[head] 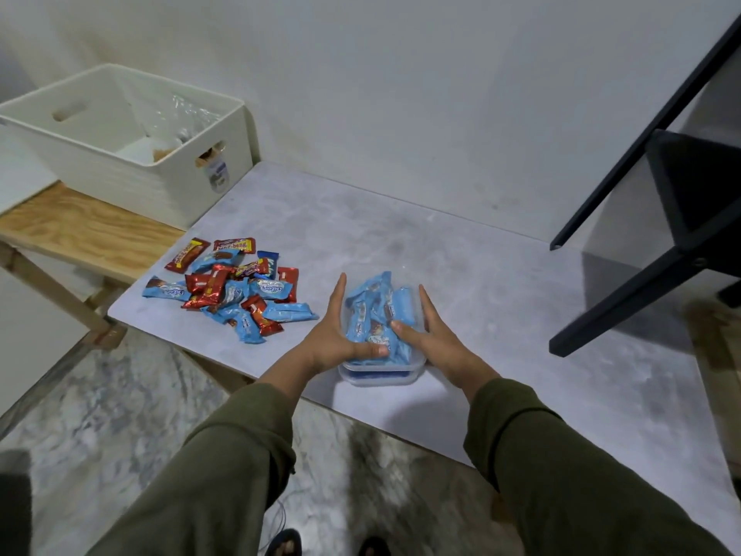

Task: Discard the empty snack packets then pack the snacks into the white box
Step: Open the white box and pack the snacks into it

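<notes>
Left hand (335, 335) and right hand (435, 335), fingers straight, flank a clear plastic tub (381, 375) (seemingly lidless) of glossy blue snack packets (377, 311) on the marbled worktop (501, 282).

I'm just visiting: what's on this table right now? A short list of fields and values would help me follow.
surface: grey table
clear container: near the table's front edge, filled with blue snack packets
left hand: flat against the container's left side, thumb on the packets
right hand: flat against its right side, thumb on the packets
loose snacks: red and blue pile, left of the container
white box: far left, on a wooden shelf, clear plastic inside
</notes>
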`<action>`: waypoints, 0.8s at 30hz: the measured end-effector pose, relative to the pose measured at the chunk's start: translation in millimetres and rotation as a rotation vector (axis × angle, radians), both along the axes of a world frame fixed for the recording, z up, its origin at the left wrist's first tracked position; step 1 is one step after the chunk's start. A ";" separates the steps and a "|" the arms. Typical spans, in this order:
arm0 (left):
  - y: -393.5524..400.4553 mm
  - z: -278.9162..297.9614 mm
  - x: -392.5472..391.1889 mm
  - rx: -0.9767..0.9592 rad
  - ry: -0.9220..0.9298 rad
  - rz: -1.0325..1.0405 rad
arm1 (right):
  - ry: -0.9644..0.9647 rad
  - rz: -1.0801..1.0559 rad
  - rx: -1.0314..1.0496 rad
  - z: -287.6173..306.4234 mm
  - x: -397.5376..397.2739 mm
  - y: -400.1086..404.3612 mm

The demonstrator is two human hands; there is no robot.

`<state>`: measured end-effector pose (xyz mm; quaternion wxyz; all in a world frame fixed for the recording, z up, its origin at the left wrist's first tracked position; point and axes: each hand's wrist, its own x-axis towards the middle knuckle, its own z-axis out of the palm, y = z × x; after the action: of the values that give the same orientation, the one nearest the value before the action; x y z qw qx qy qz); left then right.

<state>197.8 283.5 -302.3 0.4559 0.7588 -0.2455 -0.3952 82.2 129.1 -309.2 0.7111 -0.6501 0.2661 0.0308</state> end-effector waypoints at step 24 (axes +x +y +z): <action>35.6 74.7 60.2 -0.123 -0.036 0.003 | -0.133 -0.023 -0.230 73.8 65.0 38.4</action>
<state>258.0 319.1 -227.6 0.4979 0.7366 -0.2763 -0.3650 147.2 167.5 -235.4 0.6481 -0.7249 0.2277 -0.0513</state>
